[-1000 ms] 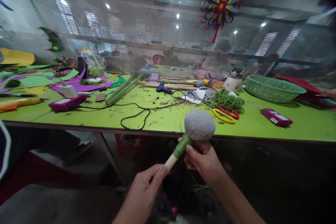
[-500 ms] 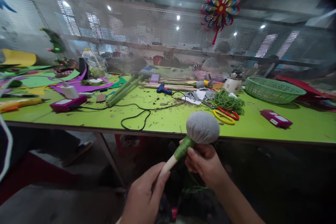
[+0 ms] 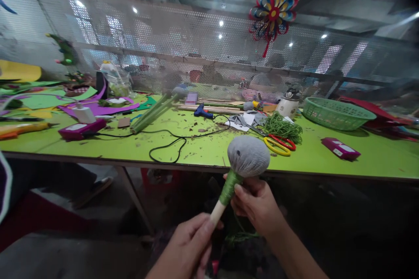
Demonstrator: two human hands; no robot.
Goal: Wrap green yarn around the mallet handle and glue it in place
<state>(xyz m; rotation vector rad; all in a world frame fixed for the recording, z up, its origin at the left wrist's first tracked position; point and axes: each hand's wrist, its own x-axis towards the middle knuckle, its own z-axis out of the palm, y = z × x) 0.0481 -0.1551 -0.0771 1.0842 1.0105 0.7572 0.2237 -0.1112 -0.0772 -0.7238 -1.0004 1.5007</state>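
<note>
Gray cloth ball (image 3: pixel 248 156) above right fingers (image 3: pixel 240 191), touching

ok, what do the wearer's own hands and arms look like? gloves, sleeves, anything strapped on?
Left hand and right hand: both bare, no gloves. No sleeve, watch, bracelet or ring visible. The right forearm is uncovered down to the picture edge; little of the left forearm shows. No markings or cables that I can make out.

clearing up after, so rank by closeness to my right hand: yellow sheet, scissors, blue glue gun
1. scissors, on the table just beyond your right hand
2. blue glue gun, farther back, left of it
3. yellow sheet, far left, at the back
</note>
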